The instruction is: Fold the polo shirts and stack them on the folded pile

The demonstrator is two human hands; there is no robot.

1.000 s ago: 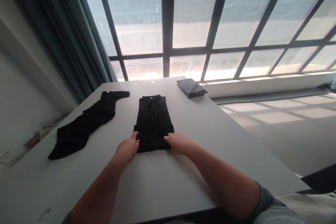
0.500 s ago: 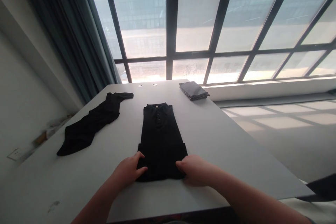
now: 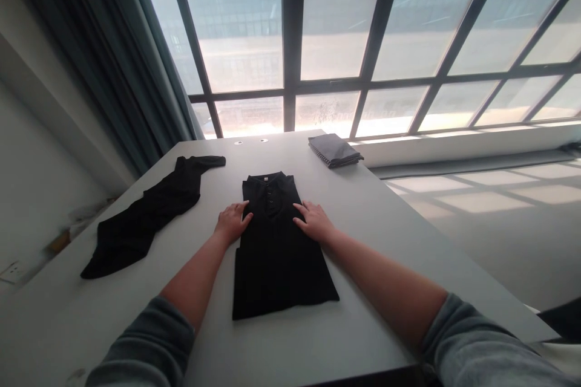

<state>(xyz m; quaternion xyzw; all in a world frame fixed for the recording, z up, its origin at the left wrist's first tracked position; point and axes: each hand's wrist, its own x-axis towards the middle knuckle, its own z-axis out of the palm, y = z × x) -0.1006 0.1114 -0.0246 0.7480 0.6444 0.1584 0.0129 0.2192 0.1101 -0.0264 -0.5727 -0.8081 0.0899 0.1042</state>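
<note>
Both long sides of the black shirt (image 3: pixel 281 263), laid at lower centre with its length running up the frame, are touched near its top by left hand (image 3: pixel 233 221) and right hand (image 3: pixel 314 221) alike, fingers loosely spread.

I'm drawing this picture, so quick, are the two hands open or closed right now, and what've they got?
Left hand: open, touching the left edge of the black shirt.
Right hand: open, touching the shirt's right edge.

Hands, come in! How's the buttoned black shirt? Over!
Left hand, right hand: open, on sides of black shirt. Shirt flat, front up. Second garment off left; grey folded cloth far right.
</note>
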